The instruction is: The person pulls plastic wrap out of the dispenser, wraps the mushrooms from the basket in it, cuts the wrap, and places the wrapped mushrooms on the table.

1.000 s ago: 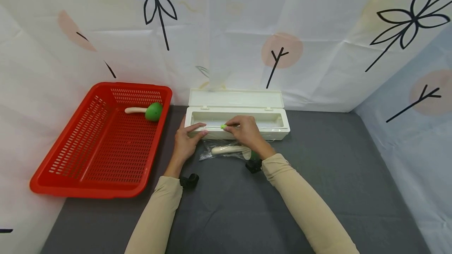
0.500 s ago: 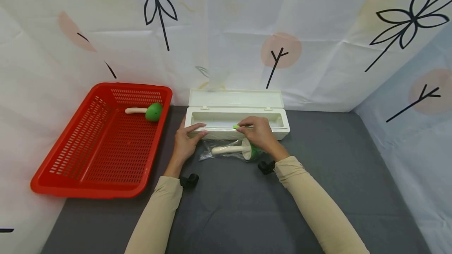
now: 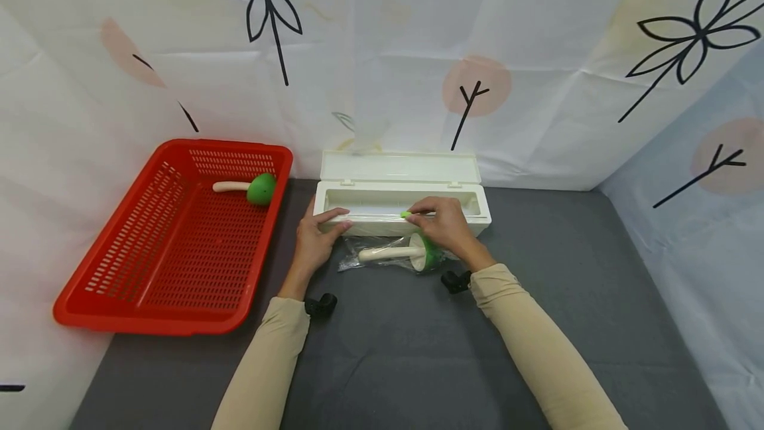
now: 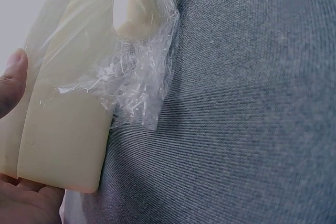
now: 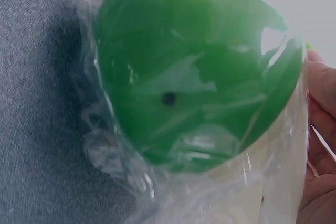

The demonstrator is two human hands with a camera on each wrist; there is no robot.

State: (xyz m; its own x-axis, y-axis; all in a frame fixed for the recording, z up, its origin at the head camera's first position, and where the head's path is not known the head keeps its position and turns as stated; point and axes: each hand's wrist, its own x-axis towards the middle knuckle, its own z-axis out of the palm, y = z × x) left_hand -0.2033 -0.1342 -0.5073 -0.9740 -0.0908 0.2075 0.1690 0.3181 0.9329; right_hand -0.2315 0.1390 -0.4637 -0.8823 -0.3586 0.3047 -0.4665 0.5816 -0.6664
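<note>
A white cling film dispenser box (image 3: 376, 227) stands at the back middle with its lid (image 3: 400, 166) raised. My left hand (image 3: 312, 241) grips its left end, thumb on the front edge; in the left wrist view some fingers show beneath the box (image 4: 63, 140). On the front rim my right hand (image 3: 444, 223) pinches a small green slide cutter (image 3: 405, 214). Clear film hangs over the box front and covers a mushroom-shaped toy (image 3: 390, 253) lying before it, with a pale stem and green cap. In the right wrist view the green cap (image 5: 194, 61) hides most of the box.
A red plastic basket (image 3: 197, 264) stands to the left, holding a second green-capped mushroom toy (image 3: 260, 189). Behind the box rises a white patterned cloth backdrop (image 3: 394, 85). Grey cloth (image 3: 388, 363) covers the table.
My right hand and the green slide cutter have moved right along the box's front rim, uncovering the wrapped toy's green cap. The left hand holds its place.
</note>
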